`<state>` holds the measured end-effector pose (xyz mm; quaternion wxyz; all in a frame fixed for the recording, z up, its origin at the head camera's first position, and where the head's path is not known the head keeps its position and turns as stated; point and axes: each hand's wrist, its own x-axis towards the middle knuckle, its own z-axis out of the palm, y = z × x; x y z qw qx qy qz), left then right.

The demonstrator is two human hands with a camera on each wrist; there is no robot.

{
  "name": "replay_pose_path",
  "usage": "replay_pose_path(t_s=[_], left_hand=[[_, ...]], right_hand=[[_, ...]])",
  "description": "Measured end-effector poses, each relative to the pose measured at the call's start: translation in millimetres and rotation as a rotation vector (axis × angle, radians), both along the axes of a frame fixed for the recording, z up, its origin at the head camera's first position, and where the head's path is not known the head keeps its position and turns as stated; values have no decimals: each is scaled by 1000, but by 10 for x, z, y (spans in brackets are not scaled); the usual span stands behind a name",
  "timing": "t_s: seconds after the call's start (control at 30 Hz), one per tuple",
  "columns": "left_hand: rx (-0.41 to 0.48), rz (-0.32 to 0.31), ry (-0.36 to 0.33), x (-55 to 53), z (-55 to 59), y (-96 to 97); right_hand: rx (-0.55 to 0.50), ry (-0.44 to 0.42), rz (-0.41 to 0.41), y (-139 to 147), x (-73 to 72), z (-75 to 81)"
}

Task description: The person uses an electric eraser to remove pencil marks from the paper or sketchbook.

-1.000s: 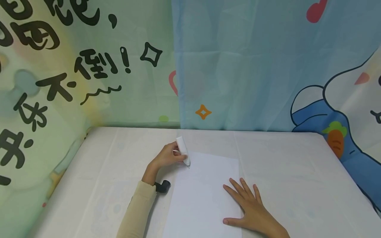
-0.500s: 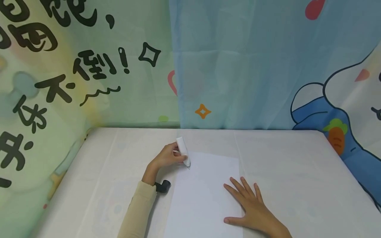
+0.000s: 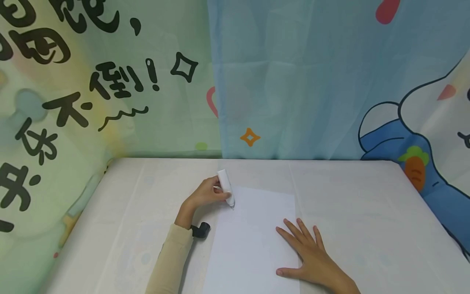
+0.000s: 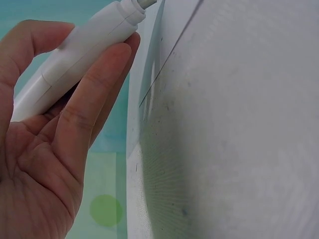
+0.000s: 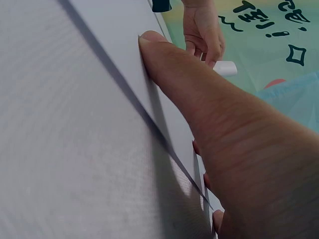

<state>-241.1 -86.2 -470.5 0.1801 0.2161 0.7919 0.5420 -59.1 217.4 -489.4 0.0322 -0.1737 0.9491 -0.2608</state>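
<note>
My left hand (image 3: 206,192) pinches a thick white pen (image 3: 225,187) between thumb and fingers. The pen is tilted, its narrow tip down at the top left corner of a blank white sheet of paper (image 3: 253,241). In the left wrist view the smooth white barrel (image 4: 75,55) ends in a stepped collar and a greyish tip cut off by the frame. Over the sheet's right edge, my right hand (image 3: 308,255) lies with its fingers spread, thumb and fingertips on the paper. The right wrist view has its thumb (image 5: 174,64) large in front.
A white cloth covers the table (image 3: 352,220), which ends at a straight back edge. Behind it hang a green printed curtain (image 3: 172,134) with black writing and a blue one (image 3: 308,102) with a cartoon figure. A black wrist strap device (image 3: 201,230) sits at the left sleeve.
The head view has shifted very slightly. Both hands, the pen and the paper stay practically where they were.
</note>
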Motion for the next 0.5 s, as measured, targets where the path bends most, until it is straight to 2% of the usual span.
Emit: replay_pose_path(t_s=[0.27, 0.5], left_hand=[[20, 6, -5, 2, 26, -1], [35, 6, -9, -10, 6, -2]], right_hand=[[4, -9, -10, -8, -2, -4], [13, -14, -13, -16, -6, 13]])
